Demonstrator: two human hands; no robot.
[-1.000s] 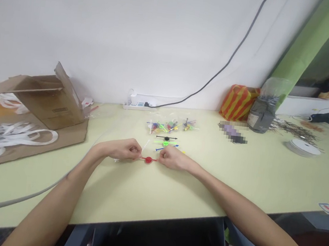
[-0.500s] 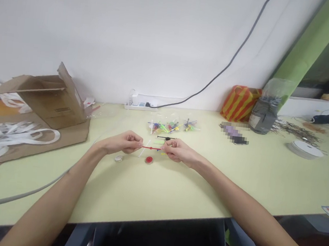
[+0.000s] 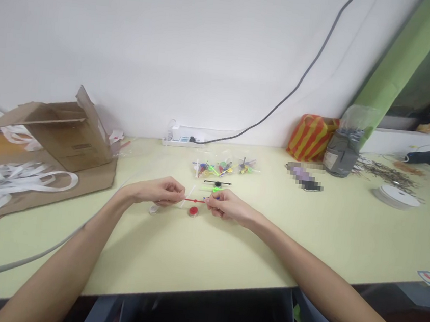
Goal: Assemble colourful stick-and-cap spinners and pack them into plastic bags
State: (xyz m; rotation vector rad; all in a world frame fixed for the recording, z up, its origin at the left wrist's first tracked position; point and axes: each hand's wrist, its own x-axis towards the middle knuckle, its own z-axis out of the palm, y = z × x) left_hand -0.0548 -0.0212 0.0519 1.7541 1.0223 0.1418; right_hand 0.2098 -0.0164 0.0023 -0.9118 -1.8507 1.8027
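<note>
Left hand (image 3: 157, 191), right hand (image 3: 229, 207) pinching thin red plastic rod (image 3: 194, 200) above round red disc (image 3: 193, 211) on pale green tabletop (image 3: 250, 267); open brown cardboard box (image 3: 71, 141) sitting left, white power strip (image 3: 180, 141) by wall.

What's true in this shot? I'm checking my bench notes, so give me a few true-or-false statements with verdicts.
1. The left hand and right hand pinch a thin red rod between them. True.
2. A round red disc lies on the tabletop just below the rod. True.
3. The left hand is holding a black stick. False: the black stick lies on the table beyond the hands, touching neither.
4. The clear bags of colored pieces sit inside the cardboard box. False: the bags lie on the table, and the cardboard box stands well off to the left.
</note>
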